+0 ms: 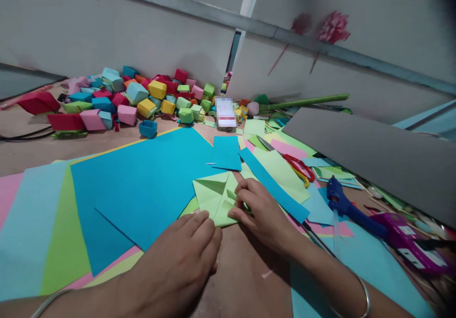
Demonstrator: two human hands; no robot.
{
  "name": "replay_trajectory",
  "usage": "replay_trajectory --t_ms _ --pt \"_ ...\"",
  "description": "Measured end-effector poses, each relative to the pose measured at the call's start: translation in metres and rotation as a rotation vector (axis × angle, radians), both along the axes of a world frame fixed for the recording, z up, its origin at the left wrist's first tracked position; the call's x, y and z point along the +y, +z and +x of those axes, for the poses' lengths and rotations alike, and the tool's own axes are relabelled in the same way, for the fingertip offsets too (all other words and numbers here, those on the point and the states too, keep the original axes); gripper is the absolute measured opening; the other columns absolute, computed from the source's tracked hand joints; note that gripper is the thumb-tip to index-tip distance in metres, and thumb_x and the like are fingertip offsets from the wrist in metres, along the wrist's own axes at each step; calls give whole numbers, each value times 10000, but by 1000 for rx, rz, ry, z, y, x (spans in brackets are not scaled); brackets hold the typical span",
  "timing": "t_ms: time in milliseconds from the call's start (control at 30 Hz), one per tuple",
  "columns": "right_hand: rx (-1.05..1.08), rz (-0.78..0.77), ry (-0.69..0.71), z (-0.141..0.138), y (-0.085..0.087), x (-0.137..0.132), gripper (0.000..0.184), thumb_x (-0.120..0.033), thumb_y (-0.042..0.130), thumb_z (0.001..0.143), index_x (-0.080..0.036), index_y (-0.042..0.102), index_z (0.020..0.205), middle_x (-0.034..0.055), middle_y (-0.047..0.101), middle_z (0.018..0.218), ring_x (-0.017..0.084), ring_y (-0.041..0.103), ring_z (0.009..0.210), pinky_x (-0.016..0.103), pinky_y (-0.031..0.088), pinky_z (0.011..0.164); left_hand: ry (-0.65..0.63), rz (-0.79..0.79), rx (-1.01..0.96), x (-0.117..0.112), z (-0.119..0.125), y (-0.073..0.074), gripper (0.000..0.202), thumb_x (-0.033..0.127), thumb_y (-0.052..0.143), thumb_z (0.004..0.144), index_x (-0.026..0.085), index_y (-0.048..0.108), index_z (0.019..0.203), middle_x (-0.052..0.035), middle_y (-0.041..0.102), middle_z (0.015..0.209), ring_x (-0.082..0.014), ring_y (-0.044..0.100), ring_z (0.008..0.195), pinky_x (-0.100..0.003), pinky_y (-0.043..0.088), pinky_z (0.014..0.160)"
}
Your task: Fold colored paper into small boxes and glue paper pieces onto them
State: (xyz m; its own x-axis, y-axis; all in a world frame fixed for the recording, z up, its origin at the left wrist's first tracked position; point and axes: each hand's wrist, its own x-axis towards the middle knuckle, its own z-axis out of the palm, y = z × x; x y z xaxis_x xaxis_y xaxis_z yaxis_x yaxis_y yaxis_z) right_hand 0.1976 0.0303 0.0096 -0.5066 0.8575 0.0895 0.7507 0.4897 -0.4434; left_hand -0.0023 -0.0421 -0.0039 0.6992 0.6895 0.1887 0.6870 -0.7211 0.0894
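Note:
A light green sheet of folded paper [214, 192], with creases meeting near its middle, lies on the table in front of me. At its near edge is my left hand [190, 247], fingers curled together and fingertips on the paper's lower left corner. My right hand [261, 209] pinches the paper's right flap between thumb and fingers. Part of that flap is hidden by the fingers. Just beyond the folded paper lies a small blue paper piece [226, 152], and a blue paper strip [272, 185] slants past my right hand.
Large coloured sheets [142, 180] spread out at left. Several small folded paper boxes [137, 92] are heaped along the wall. At right lie red-handled scissors [299, 166], a blue glue gun [351, 206], a purple device [409, 242] and a grey board [374, 152]. A phone-like object [225, 112] stands at the back.

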Motion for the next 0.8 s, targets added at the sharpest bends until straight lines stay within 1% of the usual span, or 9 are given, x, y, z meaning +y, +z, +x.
replay_trajectory --t_ms 100,167,267,400,500,567,633,733,800 --pt "30 -12 1 2 -2 0 177 -158 690 799 -182 539 710 50 531 926 192 505 892 324 444 786 18 -45 -2 0 0 -3 318 146 442 916 138 541 1218 -148 659 1157 -296 582 1068 -466 508 880" --pt "42 -12 1 2 -2 1 172 -167 691 801 -185 542 715 48 532 929 193 505 894 329 442 790 16 -55 2 1 0 -3 318 181 471 921 140 533 1230 -147 654 1163 -294 582 1047 -460 512 852" --pt "41 -21 -6 2 -2 1 182 -178 688 806 -188 531 714 46 528 929 194 501 891 328 436 781 -7 -46 24 3 0 -2 281 260 513 926 117 573 1161 -159 651 1102 -301 579 962 -464 508 781" --pt "38 -41 -64 1 0 -1 244 -170 708 783 -199 471 731 25 512 891 185 489 850 312 417 731 6 -69 28 5 3 0 225 251 543 909 117 614 1076 -132 637 1034 -277 556 898 -444 497 763" --pt "36 -50 -89 1 0 -4 285 -159 712 776 -203 437 715 14 497 863 180 480 830 307 403 715 9 -70 27 4 4 2 219 248 527 916 114 629 1055 -127 638 1007 -279 553 889 -446 499 758" --pt "36 -52 -81 1 0 -4 276 -166 703 789 -200 444 701 19 495 873 182 479 842 311 406 730 6 -68 25 4 3 3 241 247 513 923 108 628 1082 -137 643 1035 -289 558 913 -454 501 769" --pt "41 -54 -73 0 0 -3 254 -176 696 800 -197 464 701 24 495 884 183 480 849 314 411 745 1 -54 22 3 2 1 273 245 499 931 102 619 1130 -152 641 1122 -298 565 956 -464 500 797" --pt "48 -49 -63 -1 0 -2 241 -161 699 798 -191 482 697 28 496 896 180 484 854 313 416 760 -13 14 21 2 0 -2 320 259 454 954 98 608 1184 -155 624 1242 -316 571 1034 -487 490 853" --pt "49 -37 -49 0 0 -2 234 -154 699 799 -186 489 700 31 497 910 176 486 859 309 418 766 -31 70 22 2 -1 -3 340 268 413 971 97 614 1187 -147 634 1252 -323 580 1056 -493 485 867"
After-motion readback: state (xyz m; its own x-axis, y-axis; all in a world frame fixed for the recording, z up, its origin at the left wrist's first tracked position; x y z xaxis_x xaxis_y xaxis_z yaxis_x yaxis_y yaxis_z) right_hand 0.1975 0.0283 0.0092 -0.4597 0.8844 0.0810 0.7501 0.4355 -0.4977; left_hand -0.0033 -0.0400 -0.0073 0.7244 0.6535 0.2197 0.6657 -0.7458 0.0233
